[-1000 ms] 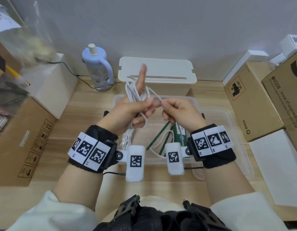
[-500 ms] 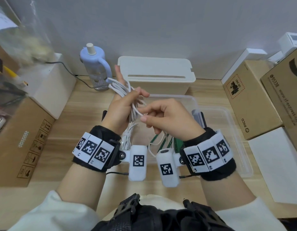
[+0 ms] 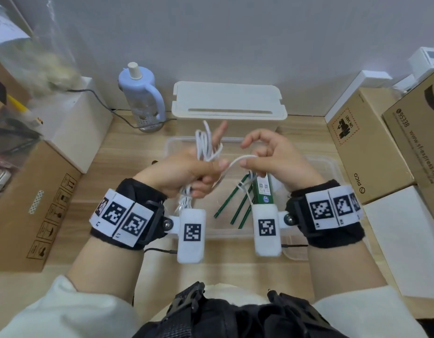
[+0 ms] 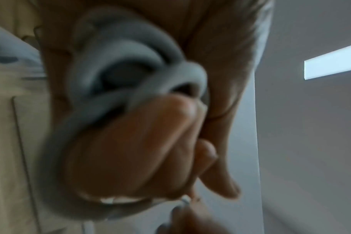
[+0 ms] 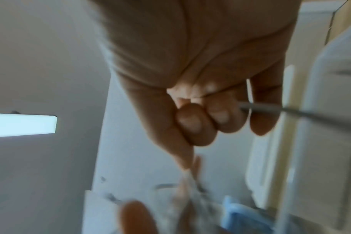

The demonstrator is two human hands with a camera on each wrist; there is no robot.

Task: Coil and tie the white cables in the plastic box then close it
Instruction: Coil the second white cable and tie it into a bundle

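While your left hand (image 3: 186, 170) clenched the looped white cable bundle (image 3: 206, 145) above the clear plastic box (image 3: 332, 167), your right hand (image 3: 272, 157) pinched its loose strand between thumb and finger just beside it. Green ties (image 3: 237, 203) and a green packet (image 3: 264, 189) lay inside the box under your hands. Behind it sat a white lidded case (image 3: 229, 103), with a blue bottle (image 3: 141, 93) to its left and cardboard boxes (image 3: 371, 147) on your right.

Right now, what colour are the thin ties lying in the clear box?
Dark green ties, seen best in the head view.
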